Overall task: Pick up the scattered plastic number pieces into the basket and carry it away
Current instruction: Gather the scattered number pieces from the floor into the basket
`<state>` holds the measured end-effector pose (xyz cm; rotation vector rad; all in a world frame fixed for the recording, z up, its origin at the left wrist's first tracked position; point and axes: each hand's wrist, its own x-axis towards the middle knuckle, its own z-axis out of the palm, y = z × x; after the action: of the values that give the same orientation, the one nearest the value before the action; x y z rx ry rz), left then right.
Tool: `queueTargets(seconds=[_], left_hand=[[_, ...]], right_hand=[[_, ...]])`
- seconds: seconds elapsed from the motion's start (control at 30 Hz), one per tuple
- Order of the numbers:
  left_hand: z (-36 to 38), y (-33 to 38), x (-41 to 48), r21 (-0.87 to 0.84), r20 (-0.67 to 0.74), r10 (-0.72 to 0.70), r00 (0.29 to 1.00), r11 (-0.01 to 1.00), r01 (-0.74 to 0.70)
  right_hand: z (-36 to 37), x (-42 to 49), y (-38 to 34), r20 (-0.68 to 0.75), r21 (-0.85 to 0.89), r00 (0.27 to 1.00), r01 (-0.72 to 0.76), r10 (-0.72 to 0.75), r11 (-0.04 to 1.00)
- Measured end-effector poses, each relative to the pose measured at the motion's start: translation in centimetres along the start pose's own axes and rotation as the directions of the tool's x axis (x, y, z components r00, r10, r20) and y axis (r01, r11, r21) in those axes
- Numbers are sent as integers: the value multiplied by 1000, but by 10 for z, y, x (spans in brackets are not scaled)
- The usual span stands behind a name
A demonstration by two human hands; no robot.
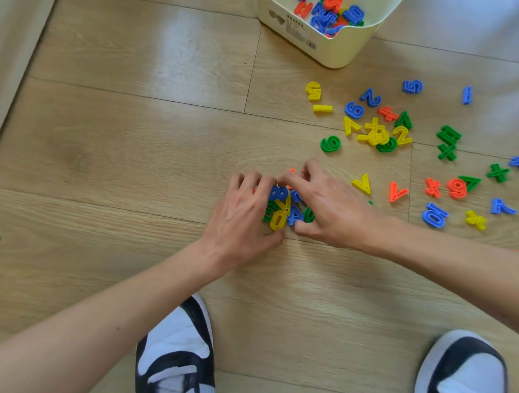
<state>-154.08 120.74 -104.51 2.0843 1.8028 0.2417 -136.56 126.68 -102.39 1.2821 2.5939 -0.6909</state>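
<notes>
Gathering is the step in hand: both hands cup a small pile [285,208] on the floor [125,144], well short of the basket [334,53] and on its near side. The left hand [241,216] curls its fingers over one side of the pile, thumb low against it. The right hand [330,209] closes in from the other side, its fingertips meeting the left's. Neither is spread wide; together they clasp the pile. Next, I judge, they must squeeze, lift without spilling, and tip it into the basket. Many loose pieces [373,133] lie just short of the basket and off to its right. The basket stands farthest, partly filled
</notes>
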Motion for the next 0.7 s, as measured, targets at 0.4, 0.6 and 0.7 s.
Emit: queueTargets(seconds=[0.4,0.6,0.7], left_hand=[[9,-5,-2,45,-62,54,997,998,-51],[8,-5,-3,-28,-47,47,998,998,-48],[7,-5,-3,-79,-51,74,996,994,-78]], right_hand=[[2,3,-3,-14,-46,997,72,-73,996],[2,5,-5,-19,17,999,46,-45,999],[1,7,-6,1,25,999,40,-41,999]])
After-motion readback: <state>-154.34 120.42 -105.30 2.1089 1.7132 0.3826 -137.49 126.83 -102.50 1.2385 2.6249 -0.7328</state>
